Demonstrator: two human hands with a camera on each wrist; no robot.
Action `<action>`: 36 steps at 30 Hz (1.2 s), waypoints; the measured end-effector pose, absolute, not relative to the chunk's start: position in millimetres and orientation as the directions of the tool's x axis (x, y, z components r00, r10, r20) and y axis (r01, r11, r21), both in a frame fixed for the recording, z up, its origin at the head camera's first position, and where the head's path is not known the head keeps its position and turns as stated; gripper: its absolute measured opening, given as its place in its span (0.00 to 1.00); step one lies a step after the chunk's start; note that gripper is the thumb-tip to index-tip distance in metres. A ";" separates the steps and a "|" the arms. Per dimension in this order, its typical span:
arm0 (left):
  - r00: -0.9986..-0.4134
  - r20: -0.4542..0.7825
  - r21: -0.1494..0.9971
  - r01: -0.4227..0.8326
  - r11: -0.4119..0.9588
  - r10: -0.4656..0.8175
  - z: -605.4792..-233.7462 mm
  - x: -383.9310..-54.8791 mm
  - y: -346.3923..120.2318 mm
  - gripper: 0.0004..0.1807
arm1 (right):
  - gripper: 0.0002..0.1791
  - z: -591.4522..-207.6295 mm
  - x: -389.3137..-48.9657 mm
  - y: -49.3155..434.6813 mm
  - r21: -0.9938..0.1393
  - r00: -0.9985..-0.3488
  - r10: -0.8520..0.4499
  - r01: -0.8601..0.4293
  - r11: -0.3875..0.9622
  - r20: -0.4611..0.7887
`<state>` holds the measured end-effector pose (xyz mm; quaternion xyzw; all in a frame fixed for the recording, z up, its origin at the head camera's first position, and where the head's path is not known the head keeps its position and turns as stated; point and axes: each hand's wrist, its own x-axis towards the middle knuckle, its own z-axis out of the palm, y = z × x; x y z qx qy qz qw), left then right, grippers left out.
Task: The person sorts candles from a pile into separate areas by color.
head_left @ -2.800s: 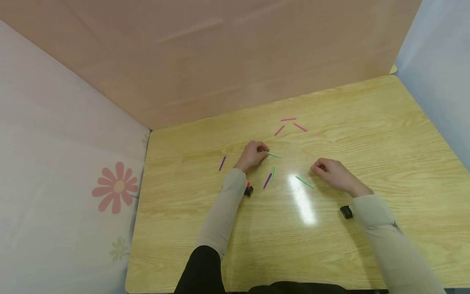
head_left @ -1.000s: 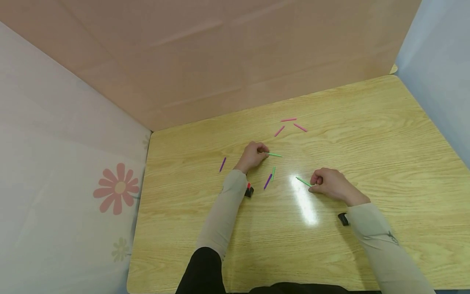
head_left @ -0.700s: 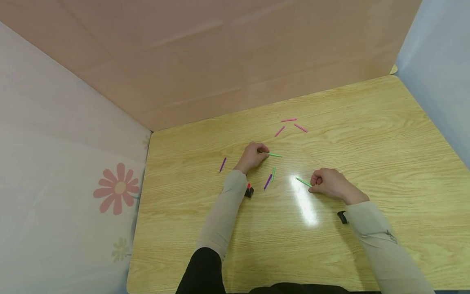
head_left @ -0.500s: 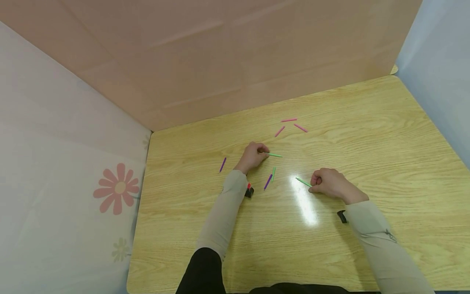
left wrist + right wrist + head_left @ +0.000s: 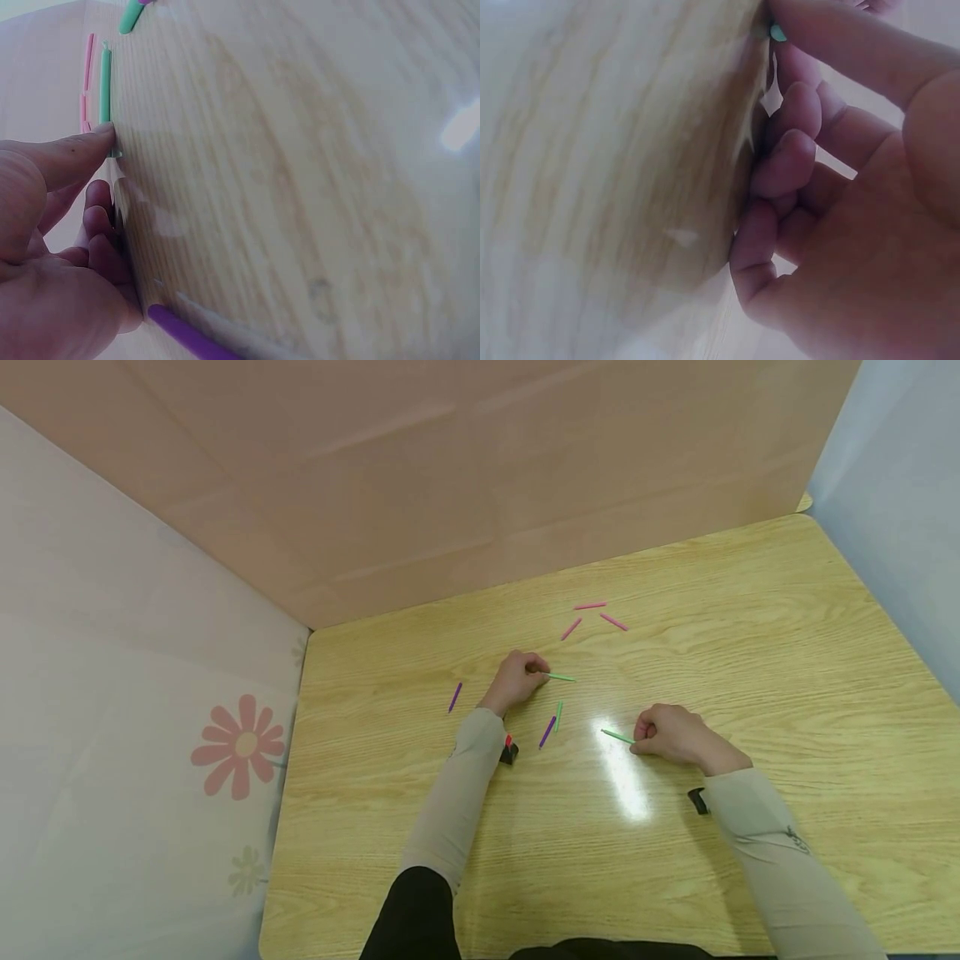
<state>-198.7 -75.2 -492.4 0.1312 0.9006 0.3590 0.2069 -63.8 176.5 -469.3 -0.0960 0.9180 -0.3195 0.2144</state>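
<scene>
Near the middle of the table, my left hand (image 5: 516, 680) pinches one end of a thin green candle (image 5: 562, 677). The left wrist view shows its small wick-like tip pointing away from the thumb (image 5: 82, 154). To the right, my right hand (image 5: 671, 733) pinches the right end of another green candle (image 5: 617, 737), low over the table. Only that candle's end (image 5: 778, 33) shows in the right wrist view, under the thumb. Between the hands a third green candle (image 5: 558, 713) lies close beside a purple candle (image 5: 548, 732).
Three pink candles (image 5: 590, 606) lie apart farther back on the wood-patterned table (image 5: 360, 777). Another purple candle (image 5: 455, 697) is left of my left hand. Black camera pieces (image 5: 509, 752) sit at both wrists. Cloth walls enclose the back and sides.
My right hand has come down toward me and taken the right green candle by its end. That candle's free tip has turned slightly toward me. My left hand has hardly moved.
</scene>
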 end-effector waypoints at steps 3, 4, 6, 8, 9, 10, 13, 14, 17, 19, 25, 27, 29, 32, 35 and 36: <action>-0.880 -0.273 0.702 0.094 0.706 0.388 -493.1 -198.7 -75.1 0.06 | 0.08 -468.8 -63.5 176.5 -0.628 -0.889 -0.316 -0.041 0.777 -0.333; -0.880 -0.273 0.704 0.092 0.704 0.388 -493.3 -198.6 -75.1 0.06 | 0.08 -468.7 -63.4 176.5 -0.628 -0.888 -0.317 -0.042 0.777 -0.333; -0.880 -0.275 0.709 0.087 0.700 0.388 -493.7 -198.4 -75.2 0.06 | 0.08 -468.4 -63.0 176.5 -0.630 -0.887 -0.320 -0.043 0.775 -0.332; -0.879 -0.277 0.713 0.081 0.696 0.387 -493.8 -198.2 -75.4 0.06 | 0.08 -468.5 -62.7 176.5 -0.632 -0.887 -0.323 -0.045 0.774 -0.332; -0.880 -0.278 0.714 0.080 0.695 0.386 -493.7 -198.0 -75.5 0.06 | 0.08 -468.4 -62.6 176.5 -0.633 -0.886 -0.324 -0.046 0.773 -0.331; -0.880 -0.277 0.715 0.079 0.694 0.386 -493.8 -198.0 -75.6 0.06 | 0.08 -468.5 -62.6 176.5 -0.632 -0.886 -0.325 -0.048 0.773 -0.330; -0.880 -0.277 0.715 0.078 0.694 0.385 -493.1 -197.5 -75.5 0.05 | 0.08 -468.7 -62.5 176.6 -0.632 -0.887 -0.327 -0.053 0.774 -0.326; -0.881 -0.279 0.715 0.076 0.695 0.383 -492.8 -197.4 -75.5 0.05 | 0.08 -468.9 -62.4 176.7 -0.631 -0.887 -0.328 -0.056 0.773 -0.324; -0.881 -0.283 0.715 0.070 0.696 0.380 -492.2 -197.1 -75.3 0.05 | 0.08 -470.0 -62.3 177.0 -0.629 -0.889 -0.330 -0.062 0.775 -0.317; -0.881 -0.286 0.714 0.067 0.697 0.377 -492.2 -197.0 -75.4 0.05 | 0.08 -470.8 -62.2 177.2 -0.629 -0.891 -0.330 -0.066 0.775 -0.313; -0.882 -0.282 0.714 0.069 0.697 0.377 -493.0 -197.3 -75.3 0.05 | 0.08 -472.1 -61.3 177.5 -0.628 -0.896 -0.330 -0.077 0.774 -0.298; -0.882 -0.281 0.715 0.070 0.695 0.378 -492.5 -197.3 -75.3 0.05 | 0.08 -472.3 -60.9 177.5 -0.627 -0.897 -0.331 -0.082 0.775 -0.292; -0.882 -0.282 0.714 0.070 0.697 0.377 -492.6 -197.3 -75.3 0.05 | 0.08 -472.5 -60.4 177.7 -0.627 -0.899 -0.335 -0.092 0.774 -0.282; -0.881 -0.285 0.713 0.069 0.698 0.377 -492.6 -197.5 -75.3 0.06 | 0.08 -472.7 -59.5 178.7 -0.625 -0.902 -0.343 -0.114 0.772 -0.260; -0.881 -0.284 0.716 0.068 0.694 0.380 -492.4 -197.3 -75.7 0.06 | 0.09 -473.6 -58.9 180.2 -0.623 -0.904 -0.356 -0.140 0.770 -0.237; -0.880 -0.282 0.718 0.070 0.693 0.381 -492.3 -197.3 -75.9 0.06 | 0.09 -473.9 -58.8 180.7 -0.622 -0.904 -0.362 -0.150 0.769 -0.229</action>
